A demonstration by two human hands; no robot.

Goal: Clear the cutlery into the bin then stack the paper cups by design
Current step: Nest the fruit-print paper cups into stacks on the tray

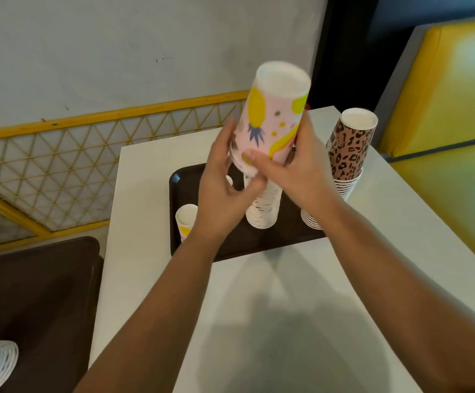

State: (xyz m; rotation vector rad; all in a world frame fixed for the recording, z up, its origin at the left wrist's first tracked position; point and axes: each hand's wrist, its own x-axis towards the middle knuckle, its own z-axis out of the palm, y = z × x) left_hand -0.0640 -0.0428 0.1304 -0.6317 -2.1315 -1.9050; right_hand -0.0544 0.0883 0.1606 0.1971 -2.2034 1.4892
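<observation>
Above the middle of a dark tray (179, 177), two bare hands are working together on one upside-down pineapple cup (270, 120), pink with yellow fruit, its white base tipped up and slightly away from the viewer. The right hand (301, 168) is curling around the cup's lower right side, thumb across the front near the rim. The left hand (225, 182) is cupping the left side, its fingers bent under the rim; blur is hiding exactly where they are touching. Both hands are close together, clamped on this cup.

Directly beneath, a pineapple stack (264, 208) of nested upside-down cups is standing on the tray, and the held cup appears to be going onto its top. To seat it well, the cup probably needs levelling so its rim is meeting the stack squarely, then a gentle straight push down, with one hand steadying the tall stack against tipping.

Near the tray's left edge, a single pineapple-print cup (186, 219) is waiting upside down. At the tray's right edge a short stack (311, 221) is showing only white rims, its print hidden behind the right wrist. Beyond that, toward the far right corner of the white table (287, 307), a leopard stack (349, 148) is standing apart. No cutlery is visible on the table.
</observation>
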